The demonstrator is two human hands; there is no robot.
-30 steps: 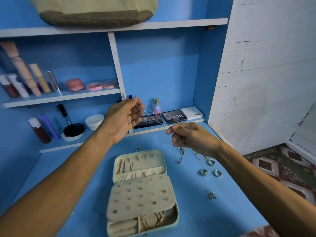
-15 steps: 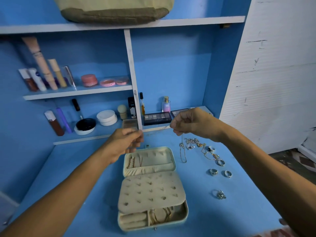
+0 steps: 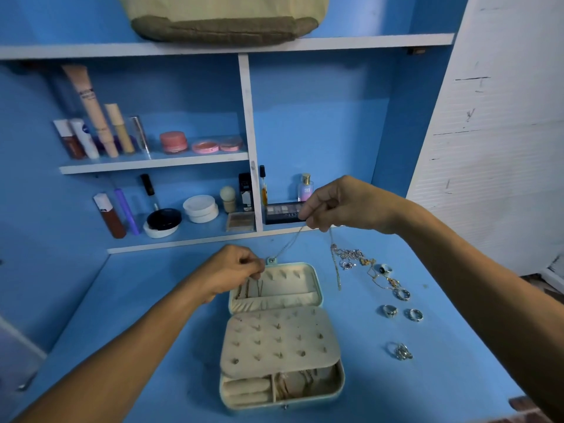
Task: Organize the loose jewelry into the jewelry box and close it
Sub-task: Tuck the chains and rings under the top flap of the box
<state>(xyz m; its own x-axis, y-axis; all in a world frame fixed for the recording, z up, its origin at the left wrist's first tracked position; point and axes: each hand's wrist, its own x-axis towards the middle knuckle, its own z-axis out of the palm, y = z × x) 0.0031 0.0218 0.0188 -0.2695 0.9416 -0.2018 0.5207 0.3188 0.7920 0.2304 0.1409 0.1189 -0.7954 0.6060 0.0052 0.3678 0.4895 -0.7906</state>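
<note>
The left hand hovers over the far-left corner of the open jewelry box. Its fingers are curled, and thumb and forefinger pinch one end of a thin silver chain. The chain runs up and rightward to the right hand, which is held higher and farther back, fingertips closed in a pinch on it. A second length drops from under that hand toward the tabletop and ends just beside the right edge of the box's lid.

The box lies below and between the two hands, with the lid laid back toward the shelves and a padded earring panel tilted over the base. Gold chains show in the lid directly under the left hand.

Below the right hand, right of the box, lie the loose pieces: a tangle of chains and several rings, spaced apart and trailing toward the person. A strip of blue surface separates them from the box's rim.

Left of the left forearm the tabletop stretches wide to the blue side wall. Just behind both hands runs the white shelf edge. The right hand overlaps an eyeshadow palette standing there, with a perfume bottle just beyond its knuckles.
</note>
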